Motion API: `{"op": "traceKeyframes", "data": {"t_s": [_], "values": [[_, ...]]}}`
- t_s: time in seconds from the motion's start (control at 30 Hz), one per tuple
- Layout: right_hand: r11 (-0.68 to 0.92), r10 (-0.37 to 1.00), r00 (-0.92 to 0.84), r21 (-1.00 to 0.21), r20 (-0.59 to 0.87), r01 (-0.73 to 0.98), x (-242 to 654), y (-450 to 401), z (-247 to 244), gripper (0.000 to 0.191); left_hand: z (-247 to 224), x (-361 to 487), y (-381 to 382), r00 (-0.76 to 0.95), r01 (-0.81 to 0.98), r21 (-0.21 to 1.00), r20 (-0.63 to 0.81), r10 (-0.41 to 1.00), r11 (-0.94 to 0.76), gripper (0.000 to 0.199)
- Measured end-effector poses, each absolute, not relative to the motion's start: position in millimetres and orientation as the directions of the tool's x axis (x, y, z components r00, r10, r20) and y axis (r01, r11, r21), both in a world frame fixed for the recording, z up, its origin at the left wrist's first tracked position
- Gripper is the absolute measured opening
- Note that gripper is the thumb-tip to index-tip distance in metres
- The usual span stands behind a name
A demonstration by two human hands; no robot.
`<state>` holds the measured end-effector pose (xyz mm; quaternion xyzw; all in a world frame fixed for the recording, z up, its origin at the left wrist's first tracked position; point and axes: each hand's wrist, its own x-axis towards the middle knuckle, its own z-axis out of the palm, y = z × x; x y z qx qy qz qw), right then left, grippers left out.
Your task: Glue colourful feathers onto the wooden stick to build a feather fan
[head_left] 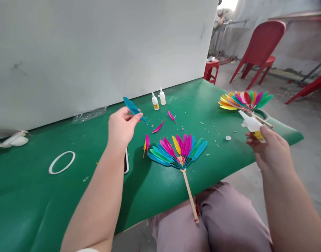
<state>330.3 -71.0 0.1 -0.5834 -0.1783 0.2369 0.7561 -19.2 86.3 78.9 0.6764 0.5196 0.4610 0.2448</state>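
Observation:
Between its thumb and fingers my left hand (122, 126) pinches a blue feather (131, 105), raised over the table. My right hand (272, 148) grips a white glue bottle (252, 126) with a yellow label, its nozzle pointing up and to the left. Below and between the hands lies a feather fan (176, 148) in blue, green, pink and yellow. Its wooden handle (190, 194) sticks out past the table's front edge. Loose pink feathers (158, 127) lie near my left hand, and a pink one with a yellow one (146, 144) sits left of the fan.
Two glue bottles (155, 102) stand at the back near the white wall panel (110, 45). A second feather fan (246, 99) rests at the right. On the green table (26, 196) are a white ring (51, 165), a phone (126, 161) partly behind my forearm, and a small white cap (228, 138).

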Motion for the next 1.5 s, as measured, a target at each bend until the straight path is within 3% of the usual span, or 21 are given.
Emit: {"op": "traceKeyframes", "data": {"t_s": [0.13, 0.27, 0.33, 0.37, 0.47, 0.57, 0.67, 0.8, 0.9, 1.0, 1.07, 1.3, 1.43, 1.5], "values": [[0.245, 0.592, 0.803, -0.964, 0.066, -0.102, 311, -57, 5, 0.008, 86, 1, 75, 0.127, 0.400, 0.862, 0.285, 0.950, -0.312, 0.021], [0.157, 0.761, 0.643, -0.986, 0.083, -0.059, 286, -45, 19, 0.023, 89, 8, 69, 0.174, 0.348, 0.895, 0.231, 0.957, -0.279, 0.024], [0.063, 0.861, 0.501, -0.996, 0.084, 0.059, 267, -45, 30, 0.028, 90, 9, 64, 0.223, 0.336, 0.902, 0.202, 0.954, -0.270, 0.026], [0.021, 0.913, 0.395, -0.980, 0.099, 0.197, 259, -46, 35, 0.028, 91, 10, 61, 0.245, 0.332, 0.904, 0.195, 0.950, -0.271, 0.026], [0.008, 0.993, 0.099, -0.898, 0.057, 0.441, 242, -50, 47, 0.028, 96, 11, 52, 0.285, 0.320, 0.904, 0.192, 0.939, -0.282, 0.026], [-0.014, 0.995, -0.090, -0.969, -0.037, 0.245, 246, -50, 40, 0.031, 98, 11, 48, 0.302, 0.300, 0.909, 0.198, 0.933, -0.290, 0.026], [0.081, 0.993, 0.100, -0.986, 0.066, -0.148, 260, -45, 25, 0.045, 90, 8, 57, 0.290, 0.318, 0.904, 0.194, 0.937, -0.285, 0.026], [0.211, 0.929, 0.347, -0.952, 0.126, -0.220, 278, -32, 12, 0.035, 67, 2, 81, 0.196, 0.497, 0.832, 0.171, 0.966, -0.248, 0.019], [0.140, 0.878, 0.467, -0.989, 0.106, -0.038, 291, -22, 4, 0.035, 57, -3, 93, 0.076, 0.582, 0.783, 0.216, 0.974, -0.219, 0.017], [-0.085, 0.811, 0.568, -0.932, 0.140, 0.352, 306, -12, -10, 0.040, 60, -2, 91, 0.061, 0.477, 0.846, 0.237, 0.970, -0.237, 0.016], [-0.193, 0.802, 0.582, -0.863, 0.136, 0.468, 314, -8, -17, 0.041, 65, 4, 83, 0.117, 0.374, 0.895, 0.212, 0.970, -0.241, 0.015], [-0.339, 0.805, 0.571, -0.669, 0.157, 0.662, 319, -5, -19, 0.044, 48, 31, 60, 0.418, 0.303, 0.944, -0.007, 0.908, -0.132, 0.015], [-0.296, 0.785, 0.572, -0.666, 0.239, 0.685, 314, -21, -21, 0.073, 28, 39, 58, 0.448, 0.438, 0.892, -0.107, 0.888, -0.113, 0.023], [-0.241, 0.703, 0.619, -0.701, 0.350, 0.671, 301, -37, -21, 0.072, 23, 40, 58, 0.446, 0.494, 0.860, -0.126, 0.886, -0.127, 0.030]]}}
